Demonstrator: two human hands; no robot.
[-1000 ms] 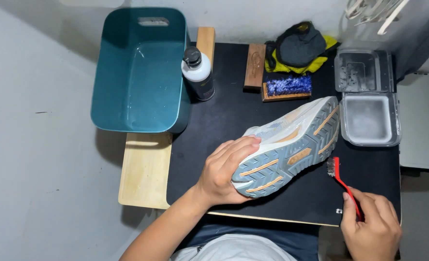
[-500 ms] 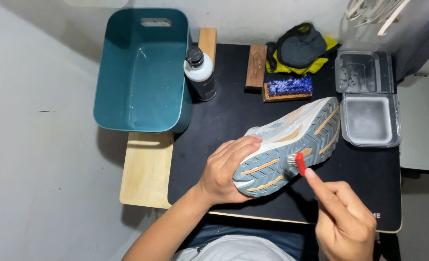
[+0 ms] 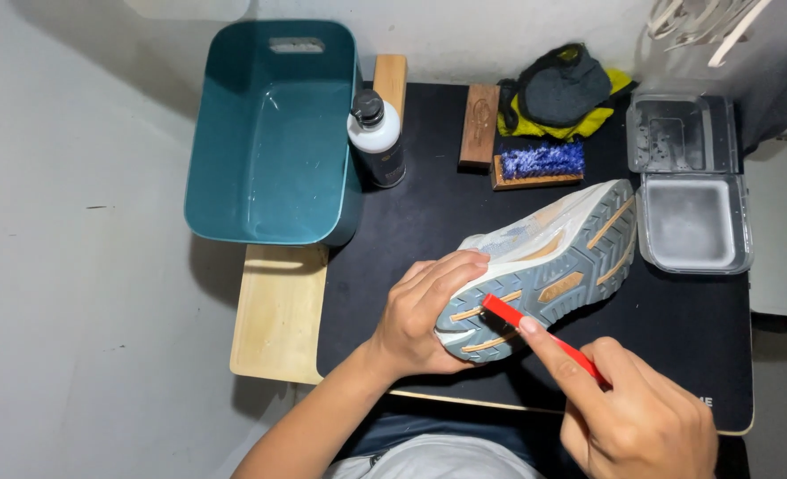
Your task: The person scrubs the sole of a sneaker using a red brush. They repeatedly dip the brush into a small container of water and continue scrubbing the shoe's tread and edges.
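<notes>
While the left hand (image 3: pixel 420 315) kept its grip on the heel end of the shoe (image 3: pixel 544 266), fingers curled over the upper's edge, the right hand (image 3: pixel 637 421) had come in from 5 o'clock and set the red brush (image 3: pixel 535 333) on the sole.

Head view, only view: shoe lay sole-up on the black mat (image 3: pixel 429 222), at centre, toe pointing toward 2 o'clock. A second earlier the right hand sat at the mat's near right corner, brush head just off the sole's edge; half a second earlier the brush had reached the middle of the sole; at this moment its head lay further toward the heel, at about 8 o'clock on the sole, touching the grey tread beside the tan inserts. Right hand was closed round the handle, forefinger stretched along it. Shoe itself had barely shifted.

Judgement: scrubbing of the sole had begun, working toward the heel.

Surroundings unchanged: teal tub (image 3: pixel 274 142) at 10 o'clock, dark bottle (image 3: pixel 377 137) just beside it, wooden brush with blue bristles (image 3: pixel 540 166) and wooden block (image 3: pixel 480 126) at 12 o'clock, dark and yellow cloth (image 3: pixel 562 93) behind them, open clear plastic box (image 3: pixel 691 191) at 2 o'clock.
</notes>
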